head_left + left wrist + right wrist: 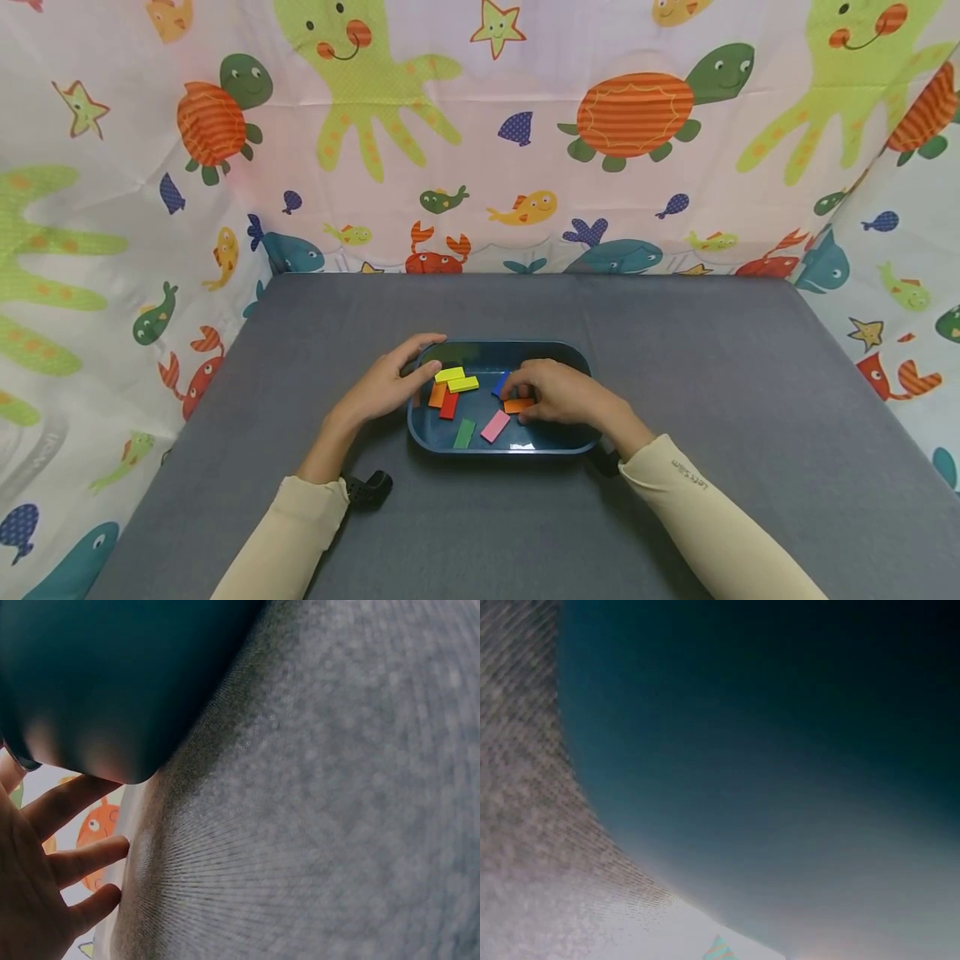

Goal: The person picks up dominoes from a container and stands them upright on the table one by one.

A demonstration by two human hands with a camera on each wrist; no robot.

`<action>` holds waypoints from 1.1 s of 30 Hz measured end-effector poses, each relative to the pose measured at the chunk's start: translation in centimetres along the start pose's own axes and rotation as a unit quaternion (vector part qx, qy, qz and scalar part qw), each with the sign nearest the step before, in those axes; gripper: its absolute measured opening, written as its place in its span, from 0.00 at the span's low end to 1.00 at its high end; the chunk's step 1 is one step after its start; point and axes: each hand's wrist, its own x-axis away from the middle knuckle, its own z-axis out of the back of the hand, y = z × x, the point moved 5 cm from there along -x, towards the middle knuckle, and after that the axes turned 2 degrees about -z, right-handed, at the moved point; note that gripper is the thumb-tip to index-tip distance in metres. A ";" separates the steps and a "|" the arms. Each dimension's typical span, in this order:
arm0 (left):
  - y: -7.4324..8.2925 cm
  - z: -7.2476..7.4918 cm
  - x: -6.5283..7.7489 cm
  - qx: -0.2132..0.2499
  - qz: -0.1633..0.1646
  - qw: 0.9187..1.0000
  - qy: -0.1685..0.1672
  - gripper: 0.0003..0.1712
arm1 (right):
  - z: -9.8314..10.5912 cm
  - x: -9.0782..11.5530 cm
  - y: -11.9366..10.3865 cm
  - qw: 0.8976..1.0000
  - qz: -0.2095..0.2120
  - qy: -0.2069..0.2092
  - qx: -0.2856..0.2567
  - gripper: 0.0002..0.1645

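A dark blue tray [480, 451] holds several small flat coloured blocks. My left hand [384, 385] rests at the tray's left end, fingers extended along the outside and thumb over the rim; the left wrist view shows spread fingers [86, 859] beside the tray's wall [112, 690]. Inside the tray, my right hand [566, 392] has thumb and index finger curled at an orange block [517, 406], pinching it. A blue block [499, 385] lies partly hidden by those fingers. Close by lies a pink block [495, 426]. In the right wrist view, the tray's wall [705, 765] hides the hand.
Two yellow blocks [462, 384] lie over an orange block [437, 395] and a red block [448, 406] at the tray's left. A green block [464, 433] lies near the front wall. Grey cloth [480, 533] covers the table; a printed curtain [465, 108] stands behind.
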 end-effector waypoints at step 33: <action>-0.1 -0.2 0.0 0.008 -0.006 1.000 -0.008 0.29 | 1.6 1.6 -0.5 0.989 0.055 0.069 -0.118 0.20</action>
